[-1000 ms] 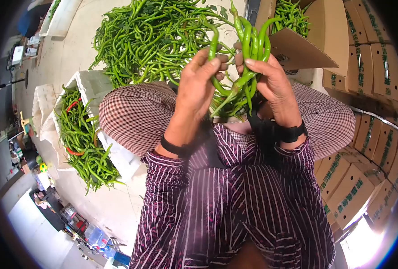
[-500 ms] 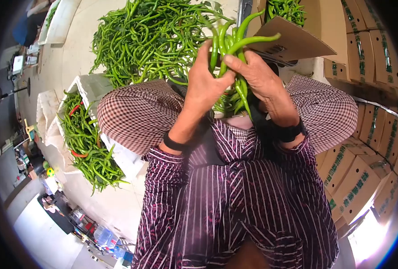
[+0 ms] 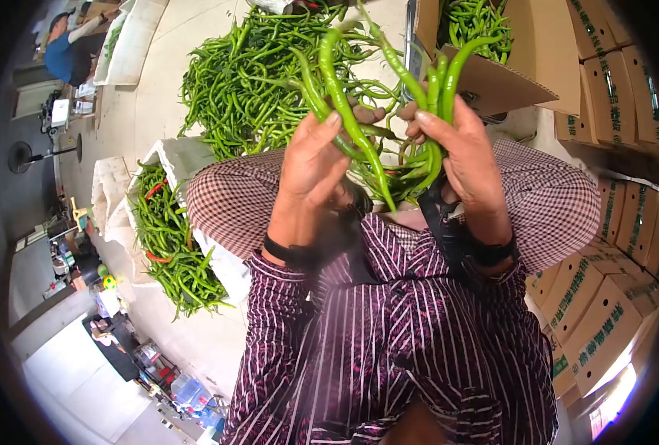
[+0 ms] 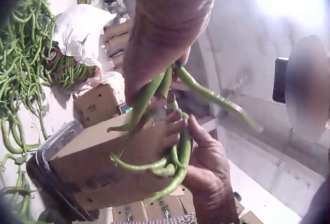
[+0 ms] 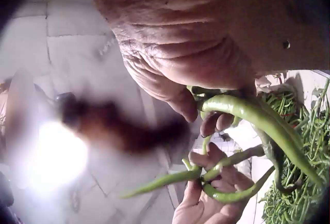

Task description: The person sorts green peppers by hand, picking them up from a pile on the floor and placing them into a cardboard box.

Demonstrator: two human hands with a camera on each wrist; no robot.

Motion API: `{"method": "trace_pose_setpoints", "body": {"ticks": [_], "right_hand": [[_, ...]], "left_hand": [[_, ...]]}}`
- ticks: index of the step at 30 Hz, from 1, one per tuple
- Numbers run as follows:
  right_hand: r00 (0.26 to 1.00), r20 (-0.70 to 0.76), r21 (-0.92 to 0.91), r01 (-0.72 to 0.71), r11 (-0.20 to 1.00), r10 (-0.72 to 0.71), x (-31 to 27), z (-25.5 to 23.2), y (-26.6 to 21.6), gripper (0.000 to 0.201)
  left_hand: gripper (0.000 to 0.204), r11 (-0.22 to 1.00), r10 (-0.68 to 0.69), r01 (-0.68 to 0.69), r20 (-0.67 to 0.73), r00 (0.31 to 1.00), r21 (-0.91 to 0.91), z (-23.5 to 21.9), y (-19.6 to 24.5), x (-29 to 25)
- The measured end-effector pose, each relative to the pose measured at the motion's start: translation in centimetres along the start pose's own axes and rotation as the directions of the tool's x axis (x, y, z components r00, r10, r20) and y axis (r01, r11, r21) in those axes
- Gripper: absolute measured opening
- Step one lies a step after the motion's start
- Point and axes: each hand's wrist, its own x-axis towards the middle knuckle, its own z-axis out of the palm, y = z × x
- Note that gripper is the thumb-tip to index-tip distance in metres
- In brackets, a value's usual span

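Note:
In the head view, my left hand (image 3: 311, 163) pinches long green chili peppers (image 3: 359, 141) between thumb and fingers, one with its tip pointing down toward the lap. My right hand (image 3: 469, 165) grips a small bunch of chili peppers (image 3: 435, 93), with several ends standing up past the thumb. A gap separates the two hands, above the lap. More peppers lie below and between them, partly hidden by the hands. The left wrist view shows the right hand (image 4: 209, 177) with curved peppers (image 4: 178, 170) at its fingers.
Beyond the knees spreads a large heap of green chili peppers (image 3: 263, 81) on the floor. At left stands a white foam box (image 3: 177, 159) full of peppers. An open cardboard box (image 3: 533, 55) with peppers is at upper right, near stacked cartons (image 3: 604, 326). A person (image 3: 66, 55) is far left.
The hands came together around the peppers, then moved apart. The left hand now holds different peppers from a second ago. The head view has shifted, bringing the far person into fuller view.

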Motion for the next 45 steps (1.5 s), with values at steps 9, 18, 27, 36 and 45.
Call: {"method": "trace_pose_setpoints", "body": {"ticks": [9, 18, 27, 36, 45], "right_hand": [[0.991, -0.125, 0.052, 0.045, 0.998, -0.038, -0.7, -1.4, -1.1, 0.032], [0.994, -0.101, 0.121, 0.045, 0.992, -0.032, -0.8, -2.4, -1.1, 0.034], [0.993, -0.107, 0.124, 0.069, 0.99, -0.056, -1.5, -1.7, -2.0, 0.037], [0.981, -0.112, 0.292, 0.184, 0.938, -0.157, -1.9, -3.0, -3.2, 0.039], [0.99, -0.054, 0.426, 0.139, 0.894, -0.128, -2.2, -4.6, -3.3, 0.035]], "left_hand": [[0.034, 0.996, 0.071, -0.067, 0.068, 0.995, -0.06, 0.3, 1.2, 0.6], [0.04, 0.993, 0.068, -0.06, 0.088, 0.994, -0.097, 0.9, 1.9, 1.0], [0.043, 0.998, 0.068, -0.066, 0.099, 0.993, -0.019, 1.9, 2.1, 0.1], [0.04, 0.97, 0.142, -0.092, 0.216, 0.966, -0.225, 2.1, 5.1, 1.6], [0.022, 0.929, 0.122, -0.015, 0.268, 0.956, -0.37, 5.0, 7.5, 5.2]]}}
